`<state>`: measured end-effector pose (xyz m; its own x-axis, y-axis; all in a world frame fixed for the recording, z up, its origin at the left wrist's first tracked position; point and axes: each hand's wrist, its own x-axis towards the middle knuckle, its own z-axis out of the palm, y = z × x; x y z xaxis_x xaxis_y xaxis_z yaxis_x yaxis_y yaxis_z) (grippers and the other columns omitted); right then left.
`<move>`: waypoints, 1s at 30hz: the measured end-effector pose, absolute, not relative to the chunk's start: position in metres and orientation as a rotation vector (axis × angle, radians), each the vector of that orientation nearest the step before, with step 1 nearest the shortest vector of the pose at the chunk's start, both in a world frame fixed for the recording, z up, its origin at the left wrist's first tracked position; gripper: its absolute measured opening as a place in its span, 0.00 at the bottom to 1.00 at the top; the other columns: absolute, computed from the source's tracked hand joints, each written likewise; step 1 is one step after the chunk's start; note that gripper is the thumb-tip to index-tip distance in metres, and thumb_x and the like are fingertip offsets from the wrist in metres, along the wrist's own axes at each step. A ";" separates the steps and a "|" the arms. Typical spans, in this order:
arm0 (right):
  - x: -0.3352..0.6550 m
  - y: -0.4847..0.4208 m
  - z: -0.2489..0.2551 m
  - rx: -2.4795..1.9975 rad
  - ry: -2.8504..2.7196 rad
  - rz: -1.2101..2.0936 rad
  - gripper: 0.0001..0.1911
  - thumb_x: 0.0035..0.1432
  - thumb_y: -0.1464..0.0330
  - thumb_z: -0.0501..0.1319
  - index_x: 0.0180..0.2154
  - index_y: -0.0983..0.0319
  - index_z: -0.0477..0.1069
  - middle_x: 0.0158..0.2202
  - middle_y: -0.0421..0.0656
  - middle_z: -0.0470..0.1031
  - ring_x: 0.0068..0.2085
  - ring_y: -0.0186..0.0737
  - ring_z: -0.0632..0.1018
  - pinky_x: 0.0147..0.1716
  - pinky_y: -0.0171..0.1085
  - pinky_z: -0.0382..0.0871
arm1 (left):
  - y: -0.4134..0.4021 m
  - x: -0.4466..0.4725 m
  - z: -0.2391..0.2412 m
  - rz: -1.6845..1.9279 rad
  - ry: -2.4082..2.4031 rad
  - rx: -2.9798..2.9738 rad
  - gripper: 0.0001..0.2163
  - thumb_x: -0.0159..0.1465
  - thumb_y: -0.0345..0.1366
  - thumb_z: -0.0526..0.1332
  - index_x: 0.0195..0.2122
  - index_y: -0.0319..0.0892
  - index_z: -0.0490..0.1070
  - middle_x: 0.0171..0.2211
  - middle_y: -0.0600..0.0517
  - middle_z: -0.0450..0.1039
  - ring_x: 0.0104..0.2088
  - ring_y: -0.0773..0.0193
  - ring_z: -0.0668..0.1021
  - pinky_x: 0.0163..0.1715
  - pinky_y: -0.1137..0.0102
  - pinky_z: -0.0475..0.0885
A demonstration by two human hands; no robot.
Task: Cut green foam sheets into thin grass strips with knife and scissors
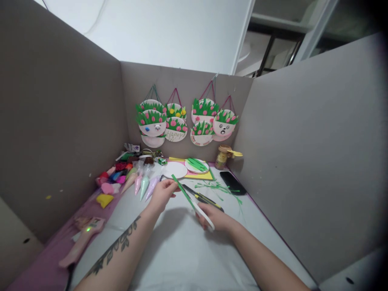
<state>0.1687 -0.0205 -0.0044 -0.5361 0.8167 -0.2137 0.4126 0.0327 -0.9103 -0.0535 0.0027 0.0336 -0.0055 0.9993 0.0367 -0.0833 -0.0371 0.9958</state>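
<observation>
My left hand [164, 193] pinches a narrow green paper strip [179, 186] between thumb and fingers, near the strip's upper end. My right hand [214, 218] is closed around white-handled scissors [206, 217], whose handle loop shows below the fingers. The blades are mostly hidden along the strip, so I cannot tell how far apart they are. Just beyond the right hand lies a black-and-yellow utility knife [209, 201]. Thin green paper scraps [216, 186] are scattered behind it. Farther back, cut green strips [196, 164] lie on a white round plate, beside a white paper disc [175, 170].
A black phone [233, 183] and a jar [222, 157] stand along the right side. Piping bags [144, 187] and coloured clay packs [106, 188] crowd the left. A pink device [83, 241] lies front left. Decorated plates [202, 112] hang on the rear partition.
</observation>
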 end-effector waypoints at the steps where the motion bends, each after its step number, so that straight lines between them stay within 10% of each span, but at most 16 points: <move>1: 0.169 -0.020 -0.004 -1.255 -1.951 1.505 0.10 0.38 0.73 0.56 0.29 0.60 0.61 0.22 0.34 0.66 0.22 0.29 0.68 0.20 0.28 0.60 | 0.003 -0.054 0.034 1.277 1.133 1.176 0.14 0.49 0.46 0.66 0.26 0.40 0.69 0.28 0.48 0.77 0.35 0.56 0.80 0.28 0.71 0.67; 30: 0.171 -0.018 -0.008 -1.251 -1.941 1.515 0.11 0.38 0.73 0.56 0.30 0.61 0.62 0.21 0.33 0.66 0.22 0.30 0.68 0.21 0.29 0.60 | 0.002 -0.053 0.037 1.226 1.123 1.206 0.13 0.47 0.44 0.66 0.24 0.40 0.68 0.25 0.49 0.75 0.33 0.57 0.79 0.25 0.72 0.66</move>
<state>0.1712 -0.0176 -0.0078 -0.5333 0.8171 -0.2187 0.4106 0.0240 -0.9115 -0.0530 0.0016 0.0368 0.0405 0.9987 0.0297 -0.0585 -0.0273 0.9979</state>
